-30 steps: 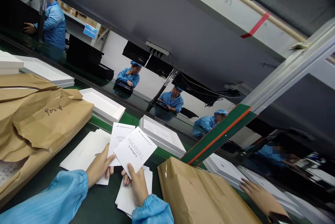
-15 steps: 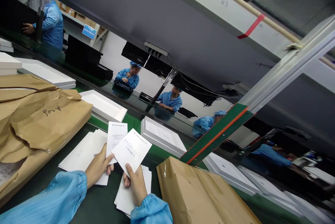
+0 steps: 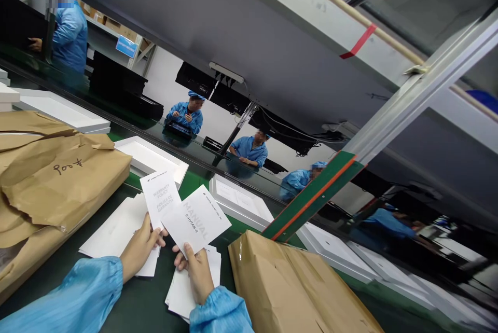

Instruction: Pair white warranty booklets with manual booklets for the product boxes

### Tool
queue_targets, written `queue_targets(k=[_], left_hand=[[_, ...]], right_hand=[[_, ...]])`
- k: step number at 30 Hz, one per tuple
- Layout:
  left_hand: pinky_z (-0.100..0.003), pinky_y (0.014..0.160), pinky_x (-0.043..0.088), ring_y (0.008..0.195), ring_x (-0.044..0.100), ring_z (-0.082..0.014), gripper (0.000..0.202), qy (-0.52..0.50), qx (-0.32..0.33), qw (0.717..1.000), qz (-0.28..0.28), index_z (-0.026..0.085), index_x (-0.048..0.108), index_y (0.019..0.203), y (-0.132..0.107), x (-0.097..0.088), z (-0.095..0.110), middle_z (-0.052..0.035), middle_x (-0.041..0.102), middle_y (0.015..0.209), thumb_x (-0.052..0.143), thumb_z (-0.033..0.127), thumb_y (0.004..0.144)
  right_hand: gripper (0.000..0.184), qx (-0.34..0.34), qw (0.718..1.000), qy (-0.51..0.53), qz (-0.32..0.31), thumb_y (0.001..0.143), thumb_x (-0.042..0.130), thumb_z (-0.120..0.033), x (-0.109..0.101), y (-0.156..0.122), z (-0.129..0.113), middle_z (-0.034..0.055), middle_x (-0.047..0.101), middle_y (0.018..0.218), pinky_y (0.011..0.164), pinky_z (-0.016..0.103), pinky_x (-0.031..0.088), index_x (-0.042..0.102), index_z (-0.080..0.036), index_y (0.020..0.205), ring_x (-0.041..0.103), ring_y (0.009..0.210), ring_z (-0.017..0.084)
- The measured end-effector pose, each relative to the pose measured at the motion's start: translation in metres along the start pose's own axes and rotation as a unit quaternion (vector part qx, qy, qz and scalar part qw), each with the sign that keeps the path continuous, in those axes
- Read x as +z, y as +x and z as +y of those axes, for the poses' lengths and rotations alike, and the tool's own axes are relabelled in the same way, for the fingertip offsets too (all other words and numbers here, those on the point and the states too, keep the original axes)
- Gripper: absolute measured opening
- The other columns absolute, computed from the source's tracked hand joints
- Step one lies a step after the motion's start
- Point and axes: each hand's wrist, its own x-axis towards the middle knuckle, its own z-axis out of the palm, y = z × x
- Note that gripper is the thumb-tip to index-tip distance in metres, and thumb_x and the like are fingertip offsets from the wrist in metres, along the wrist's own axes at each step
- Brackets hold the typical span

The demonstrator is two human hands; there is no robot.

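My left hand (image 3: 140,246) is closed on a white warranty leaflet (image 3: 159,195), printed with grey lettering and tilted to the left. A white manual (image 3: 201,219) marked HYTAB is pinched in my right hand (image 3: 196,269), thumb on its front. The manual's left corner overlaps the leaflet and comes close to my left fingers; whether they touch it I cannot tell. Below my left hand lies a fanned stack of white leaflets (image 3: 111,229) on the dark green surface (image 3: 148,302). Another white stack (image 3: 181,294) lies under my right hand, partly hidden by it.
An opened brown paper package (image 3: 78,177) stands at left, another brown package (image 3: 288,281) at right. White box trays (image 3: 155,159) line the conveyor beyond. A green and metal post (image 3: 315,195) slants up at right. Several co-workers in blue (image 3: 249,149) sit or stand across the line.
The warranty leaflet has tilted and moved left, and the manual has turned clockwise. More of the leaflet's lettering shows. The whole view has shifted slightly.
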Motion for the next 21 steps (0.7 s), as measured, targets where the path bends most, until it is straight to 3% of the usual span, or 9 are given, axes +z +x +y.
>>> queue_targets(k=[7,11,21], left_hand=[[-0.027,0.059,0.044,0.063,0.057,-0.0133,0.032,-0.032,-0.011,0.999,-0.005,0.018,0.029,0.103,0.0004,-0.0014,0.0014,-0.0030,0.057,0.078,0.032,0.031,0.074],[-0.026,0.059,0.044,0.061,0.058,-0.0131,0.033,-0.030,-0.014,0.999,-0.010,0.018,0.029,0.103,0.0013,-0.0012,0.0001,-0.0029,0.057,0.077,0.033,0.032,0.074],[-0.025,0.055,0.043,0.060,0.058,-0.0128,0.030,-0.042,-0.017,0.999,-0.017,0.019,0.028,0.103,0.0039,-0.0010,-0.0050,-0.0022,0.056,0.075,0.031,0.032,0.075]], right_hand=[[0.037,0.003,1.000,0.005,-0.010,0.066,0.049,-0.046,-0.0043,0.0032,0.0066,0.0043,0.057,0.059,0.041,0.020,0.034,0.058,-0.011,0.073,0.045,0.042,0.008],[0.034,-0.004,1.000,0.008,-0.003,0.065,0.052,-0.044,-0.0037,0.0028,0.0062,0.0059,0.059,0.069,0.042,0.021,0.035,0.057,-0.013,0.075,0.048,0.046,0.009],[0.035,-0.004,1.000,-0.004,-0.003,0.066,0.050,-0.044,-0.0020,0.0016,0.0026,0.0059,0.059,0.068,0.041,0.020,0.035,0.056,-0.012,0.078,0.050,0.047,0.009]])
